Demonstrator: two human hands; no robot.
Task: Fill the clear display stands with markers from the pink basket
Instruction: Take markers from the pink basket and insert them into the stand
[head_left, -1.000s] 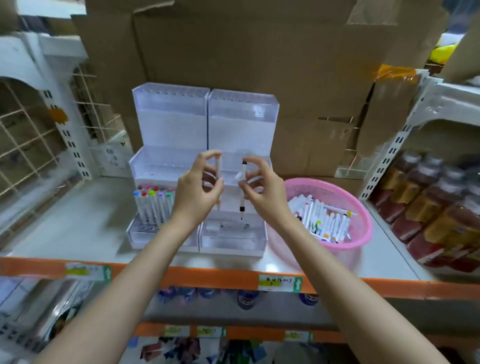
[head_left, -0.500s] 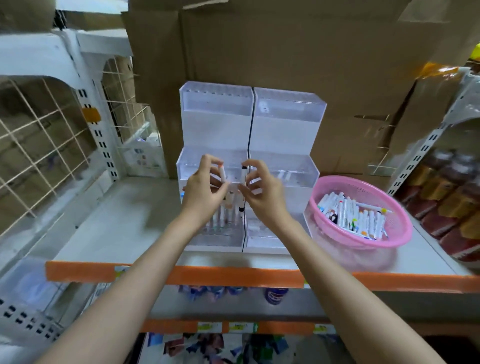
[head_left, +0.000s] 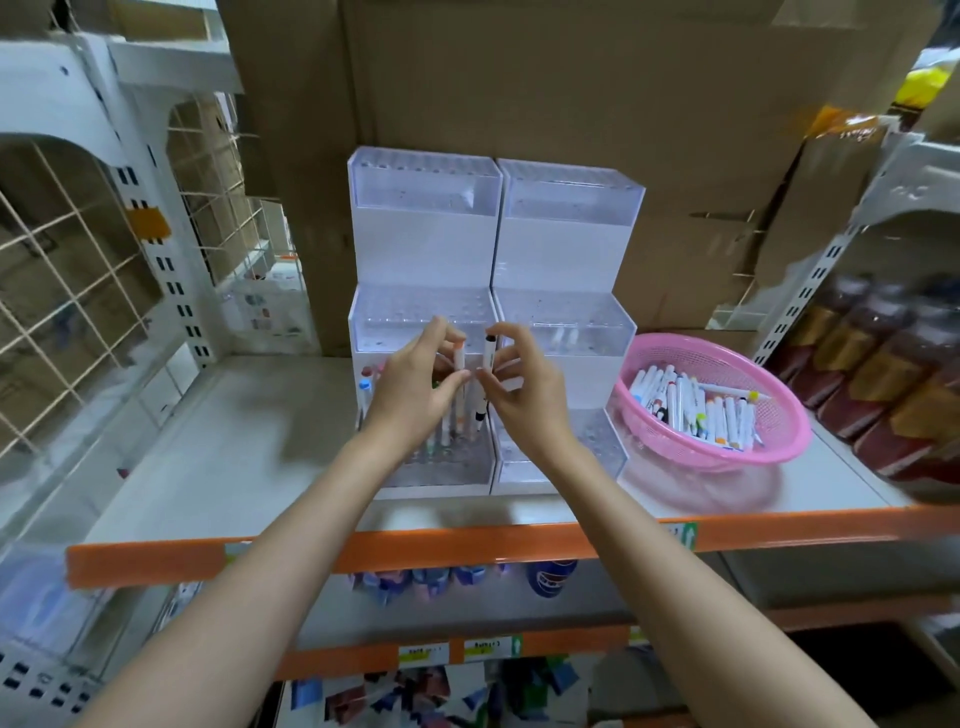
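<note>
Standing upright, two slim white markers (head_left: 489, 356)

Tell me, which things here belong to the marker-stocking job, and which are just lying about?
In the job: left hand, pinching an orange-capped marker; right hand, pinching a black-capped marker; left display stand; right display stand; pink basket of loose markers.
Lying about: cardboard boxes; brown bottles; wire-grid rack.

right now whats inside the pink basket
A loose heap of white-barrelled markers with coloured caps lies in the pink basket. Whatever sits beneath the top layer is covered.
</note>
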